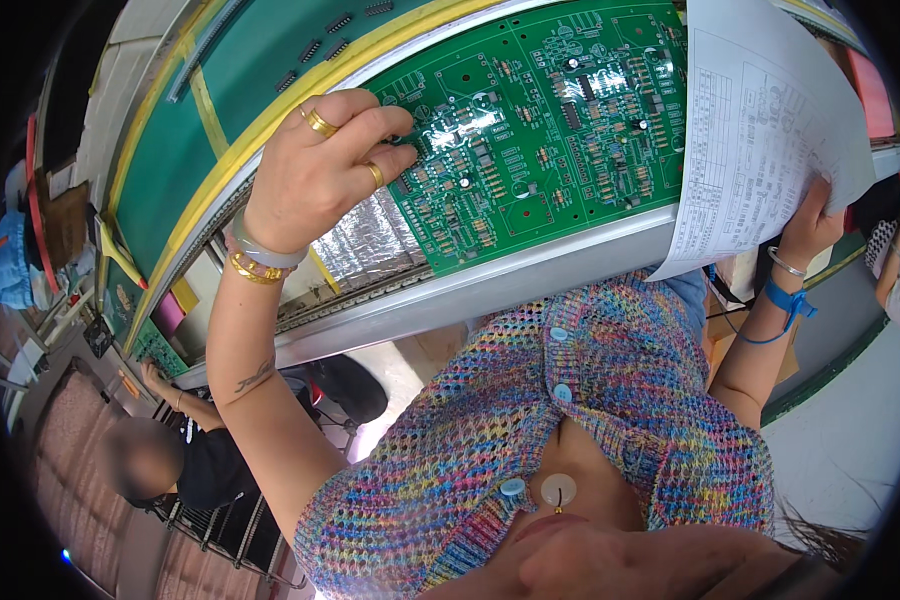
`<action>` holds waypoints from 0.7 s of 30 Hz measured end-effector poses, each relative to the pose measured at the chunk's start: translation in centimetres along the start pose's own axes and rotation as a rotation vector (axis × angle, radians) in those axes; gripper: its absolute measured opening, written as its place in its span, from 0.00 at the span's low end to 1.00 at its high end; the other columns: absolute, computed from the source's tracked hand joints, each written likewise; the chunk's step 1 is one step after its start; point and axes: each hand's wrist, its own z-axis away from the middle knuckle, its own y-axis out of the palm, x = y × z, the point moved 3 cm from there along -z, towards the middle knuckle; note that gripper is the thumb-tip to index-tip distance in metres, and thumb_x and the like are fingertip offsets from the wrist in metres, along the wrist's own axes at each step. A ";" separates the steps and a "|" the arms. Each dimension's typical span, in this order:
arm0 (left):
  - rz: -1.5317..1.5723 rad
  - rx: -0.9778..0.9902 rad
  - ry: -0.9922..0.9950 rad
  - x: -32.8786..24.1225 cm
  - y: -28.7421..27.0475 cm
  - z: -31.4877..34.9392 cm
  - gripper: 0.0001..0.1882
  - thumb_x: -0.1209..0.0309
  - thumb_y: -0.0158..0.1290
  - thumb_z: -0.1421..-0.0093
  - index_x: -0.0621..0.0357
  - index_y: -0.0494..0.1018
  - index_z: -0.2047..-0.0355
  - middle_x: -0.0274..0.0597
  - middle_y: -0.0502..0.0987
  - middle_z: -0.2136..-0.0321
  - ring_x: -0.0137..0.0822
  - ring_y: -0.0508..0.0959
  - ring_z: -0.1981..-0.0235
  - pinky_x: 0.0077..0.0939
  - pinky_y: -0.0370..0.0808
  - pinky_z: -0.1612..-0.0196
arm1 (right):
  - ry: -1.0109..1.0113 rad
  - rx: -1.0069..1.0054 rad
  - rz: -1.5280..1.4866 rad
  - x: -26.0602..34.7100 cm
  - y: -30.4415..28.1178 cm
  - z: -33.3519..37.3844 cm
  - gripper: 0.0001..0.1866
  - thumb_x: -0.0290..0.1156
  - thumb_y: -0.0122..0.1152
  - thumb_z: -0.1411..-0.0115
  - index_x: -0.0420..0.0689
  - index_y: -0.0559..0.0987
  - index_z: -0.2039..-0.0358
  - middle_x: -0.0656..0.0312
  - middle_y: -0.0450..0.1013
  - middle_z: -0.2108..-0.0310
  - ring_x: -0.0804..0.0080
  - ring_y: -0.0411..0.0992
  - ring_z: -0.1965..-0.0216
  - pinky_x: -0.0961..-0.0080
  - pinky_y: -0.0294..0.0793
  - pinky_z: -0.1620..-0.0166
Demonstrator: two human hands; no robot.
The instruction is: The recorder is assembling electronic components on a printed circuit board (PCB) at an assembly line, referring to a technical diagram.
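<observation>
A green circuit board (450, 258), filled with resistors, small capacitors and black chips, lies on a metal rail track in front of me. Over its left part is my left hand (320, 165), with rings on its bent fingers. The fingertips are pressed down at the board's left edge beside a dark chip; whatever they may pinch is hidden. My right hand (812, 232) grips the lower edge of a printed paper sheet (735, 150), which hangs over the right end of the board and covers it. A blue wrist strap (790, 301) circles my right wrist.
Beyond the yellow-edged track lies a green work mat (255, 55) with several loose black chips (310, 50). The silver front rail (450, 308) runs between the board and my body. Another person (220, 465) works at the lower left, one hand near a smaller green board (160, 350).
</observation>
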 end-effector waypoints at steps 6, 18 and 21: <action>-0.034 -0.017 0.045 -0.8 0.3 -0.5 0.12 0.73 0.54 0.61 0.50 0.78 0.72 0.30 0.75 0.66 0.34 0.72 0.64 0.27 0.72 0.64 | 0.019 -0.010 -0.014 -0.7 -0.2 0.1 0.13 0.29 0.54 0.38 0.31 0.77 0.59 0.59 0.78 0.65 0.80 0.71 0.65 0.81 0.70 0.61; -0.058 -0.042 0.009 -1.3 -0.2 -0.7 0.15 0.75 0.56 0.62 0.50 0.79 0.70 0.30 0.75 0.66 0.33 0.72 0.65 0.26 0.72 0.66 | -0.009 -0.036 -0.045 -0.6 -0.7 0.0 0.14 0.30 0.54 0.37 0.31 0.77 0.58 0.59 0.78 0.64 0.80 0.71 0.66 0.82 0.70 0.61; -0.108 -0.084 -0.056 -1.2 -0.5 0.6 0.18 0.75 0.56 0.62 0.49 0.80 0.67 0.30 0.75 0.66 0.32 0.72 0.66 0.25 0.72 0.66 | 0.009 -0.039 -0.044 -0.6 -0.8 0.2 0.14 0.29 0.54 0.37 0.31 0.77 0.58 0.59 0.78 0.65 0.80 0.71 0.65 0.81 0.71 0.61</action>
